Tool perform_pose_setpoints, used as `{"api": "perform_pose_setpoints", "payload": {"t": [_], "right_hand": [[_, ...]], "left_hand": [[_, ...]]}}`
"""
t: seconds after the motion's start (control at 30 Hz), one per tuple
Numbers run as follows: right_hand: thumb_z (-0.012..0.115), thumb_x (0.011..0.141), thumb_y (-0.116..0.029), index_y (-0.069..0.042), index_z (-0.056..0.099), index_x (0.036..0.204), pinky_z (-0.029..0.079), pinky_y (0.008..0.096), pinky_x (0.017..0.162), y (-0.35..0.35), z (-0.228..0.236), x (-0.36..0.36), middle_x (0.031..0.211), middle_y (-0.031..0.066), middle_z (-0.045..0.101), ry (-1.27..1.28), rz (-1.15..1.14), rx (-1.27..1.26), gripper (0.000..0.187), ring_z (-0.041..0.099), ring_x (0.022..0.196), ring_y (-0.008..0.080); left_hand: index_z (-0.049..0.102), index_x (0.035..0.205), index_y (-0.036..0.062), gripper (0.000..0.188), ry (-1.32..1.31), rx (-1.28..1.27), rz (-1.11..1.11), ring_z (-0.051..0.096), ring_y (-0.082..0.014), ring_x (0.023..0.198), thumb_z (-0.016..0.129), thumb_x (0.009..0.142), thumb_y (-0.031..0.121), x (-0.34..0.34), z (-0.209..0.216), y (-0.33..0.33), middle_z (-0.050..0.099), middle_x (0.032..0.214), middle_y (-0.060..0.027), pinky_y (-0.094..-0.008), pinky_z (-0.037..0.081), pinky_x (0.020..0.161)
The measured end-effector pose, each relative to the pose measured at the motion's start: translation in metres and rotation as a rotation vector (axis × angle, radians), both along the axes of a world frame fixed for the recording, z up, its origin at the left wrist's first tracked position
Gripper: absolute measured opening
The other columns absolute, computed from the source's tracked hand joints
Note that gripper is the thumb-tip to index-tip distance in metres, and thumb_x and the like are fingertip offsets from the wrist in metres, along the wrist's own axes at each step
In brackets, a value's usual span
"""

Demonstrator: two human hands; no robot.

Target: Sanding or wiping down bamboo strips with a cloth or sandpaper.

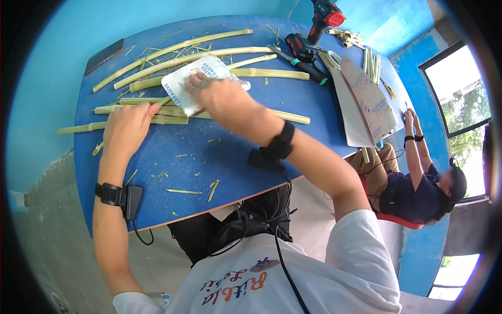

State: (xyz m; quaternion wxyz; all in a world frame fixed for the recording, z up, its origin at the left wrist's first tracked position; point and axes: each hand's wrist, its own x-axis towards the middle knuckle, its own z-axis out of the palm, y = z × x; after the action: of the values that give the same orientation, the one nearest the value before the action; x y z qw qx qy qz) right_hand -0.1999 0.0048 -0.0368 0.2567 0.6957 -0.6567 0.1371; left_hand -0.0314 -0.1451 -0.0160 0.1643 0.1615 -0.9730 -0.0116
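While the left hand (128,125) pinched a slender pale-green stick (164,100) over the blue counter (209,149), the right hand (215,95), its grip hidden, covered a white printed paper sheet (208,64); beyond stood a black-and-red cordless drill (317,26).

Lighting: bright daylight, the windows (457,89) at right burnt out to white. Shadow: one, soft-edged, on the blue tabletop (225,170) beneath the right forearm (324,162). Blur: slight, on the right hand (222,97). Distortion: fisheye, table edges bowed. Rim: black vignette, violet fringing lower right. Remaining tabletop detail: reasonably sharp.
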Motion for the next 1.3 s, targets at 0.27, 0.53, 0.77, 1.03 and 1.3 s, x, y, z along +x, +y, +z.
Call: {"api": "perform_pose_setpoints", "payload": {"t": [0.27,0.53,0.77,1.03,1.3], "right_hand": [[0.054,0.077,-0.003,0.001,0.057,0.104,0.052,0.0377,0.073,0.025,0.007,-0.050,0.103,0.0179,0.061,-0.088,-0.206,0.199,0.028,0.061,0.094,0.0300],[0.057,0.072,-0.003,-0.001,0.056,0.100,0.049,0.0379,0.073,0.028,0.014,-0.057,0.096,0.0174,0.062,-0.281,-0.349,0.292,0.028,0.061,0.088,0.0302],[0.053,0.076,-0.002,0.001,0.058,0.103,0.050,0.0344,0.077,0.012,0.013,-0.014,0.104,0.0174,0.061,-0.259,-0.067,0.252,0.028,0.060,0.096,0.0281],[0.051,0.076,-0.002,-0.003,0.059,0.103,0.051,0.0371,0.074,0.007,0.008,0.005,0.093,0.0180,0.063,-0.064,-0.113,0.058,0.028,0.062,0.087,0.0291],[0.059,0.071,-0.004,-0.005,0.064,0.089,0.051,0.0340,0.066,0.010,0.004,0.002,0.090,0.0130,0.063,0.023,-0.016,0.004,0.018,0.062,0.082,0.0282]], "left_hand": [[0.053,0.063,0.0014,0.042,0.039,0.013,-0.008,0.051,-0.0387,0.055,0.048,0.090,0.032,0.000,-0.001,-0.002,0.050,0.056,-0.0200,-0.0450,0.039,0.050],[0.053,0.063,0.0017,0.040,0.052,0.018,-0.024,0.051,-0.0377,0.054,0.049,0.090,0.032,0.003,0.000,-0.002,0.050,0.055,-0.0191,-0.0442,0.038,0.049],[0.054,0.068,0.0018,0.035,0.039,0.019,-0.028,0.049,-0.0372,0.054,0.052,0.088,0.030,0.007,-0.004,-0.005,0.049,0.056,-0.0183,-0.0431,0.035,0.049],[0.054,0.069,0.0019,0.032,0.068,0.035,-0.055,0.048,-0.0368,0.054,0.053,0.088,0.028,0.008,-0.006,-0.011,0.049,0.056,-0.0177,-0.0419,0.035,0.048],[0.051,0.065,0.0020,0.035,0.117,0.028,-0.061,0.047,-0.0343,0.049,0.054,0.087,0.028,0.006,-0.009,-0.010,0.047,0.053,-0.0165,-0.0398,0.034,0.046]]}}
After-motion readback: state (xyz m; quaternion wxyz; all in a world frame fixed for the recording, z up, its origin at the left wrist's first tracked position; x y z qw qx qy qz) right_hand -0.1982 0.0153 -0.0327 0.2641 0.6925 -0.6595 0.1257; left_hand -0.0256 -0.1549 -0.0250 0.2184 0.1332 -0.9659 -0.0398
